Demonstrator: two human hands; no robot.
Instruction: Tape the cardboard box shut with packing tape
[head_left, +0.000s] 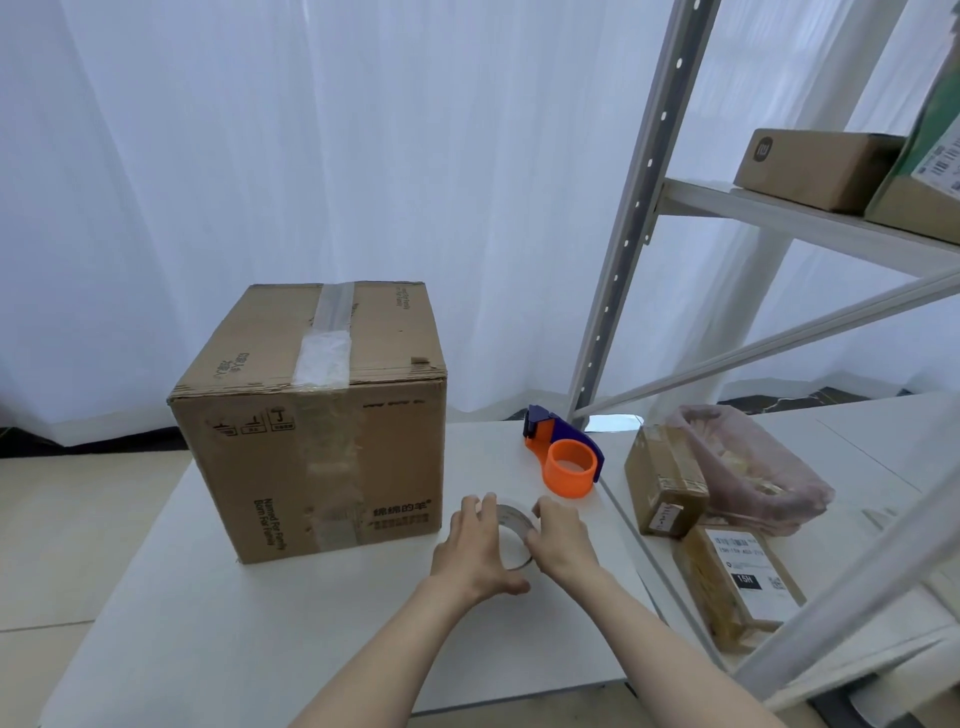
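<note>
While both hands held the tape roll (511, 538) low in the middle | left hand (475, 551), right hand (563, 540) clamped on it | cardboard box (317, 415) sat up-left, nearer left hand | seam ran front-to-back

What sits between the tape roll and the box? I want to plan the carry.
Nothing visible. Both hands, left hand and right hand, hold the tape roll just right of the cardboard box; the dispenser lies behind, off that path.
</note>
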